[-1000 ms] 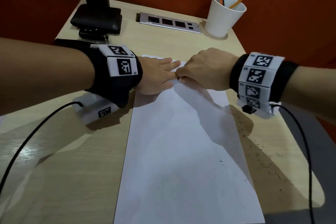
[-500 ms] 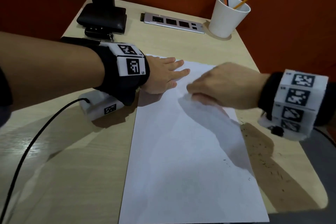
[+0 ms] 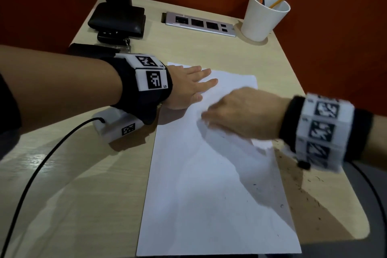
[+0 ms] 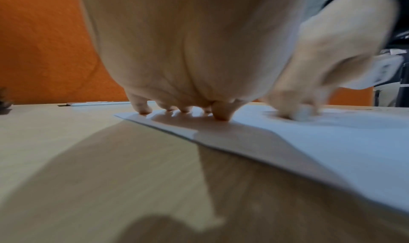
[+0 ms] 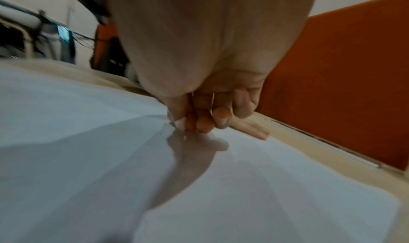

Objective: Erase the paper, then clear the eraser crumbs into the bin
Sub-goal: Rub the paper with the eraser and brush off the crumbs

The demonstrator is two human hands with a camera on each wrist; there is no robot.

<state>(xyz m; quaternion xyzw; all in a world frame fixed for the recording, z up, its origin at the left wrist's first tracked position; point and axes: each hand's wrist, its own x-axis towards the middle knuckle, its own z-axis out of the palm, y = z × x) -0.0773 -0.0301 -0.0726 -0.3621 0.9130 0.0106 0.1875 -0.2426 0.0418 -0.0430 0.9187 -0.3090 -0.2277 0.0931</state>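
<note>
A white sheet of paper (image 3: 209, 195) lies lengthwise on the light wooden desk (image 3: 73, 195). My left hand (image 3: 188, 88) lies flat with straight fingers on the sheet's far left corner (image 4: 141, 114), pressing it down. My right hand (image 3: 236, 115) is over the upper middle of the sheet, fingers curled, pinching a small white eraser (image 5: 179, 123) against the paper (image 5: 265, 185). In the left wrist view the right hand (image 4: 294, 110) is blurred. Dark eraser crumbs (image 3: 303, 190) speckle the desk along the sheet's right edge, and a few dot the paper.
A white cup (image 3: 263, 16) with pencils stands at the back right. A silver socket strip (image 3: 199, 24) is set into the desk at the back. A black stand base (image 3: 117, 20) and keys (image 3: 113, 36) sit at the back left. No bin is in view.
My right hand has slid from beside the left fingertips toward me and to the right across the sheet with the eraser. The left hand has stayed flat on the corner.
</note>
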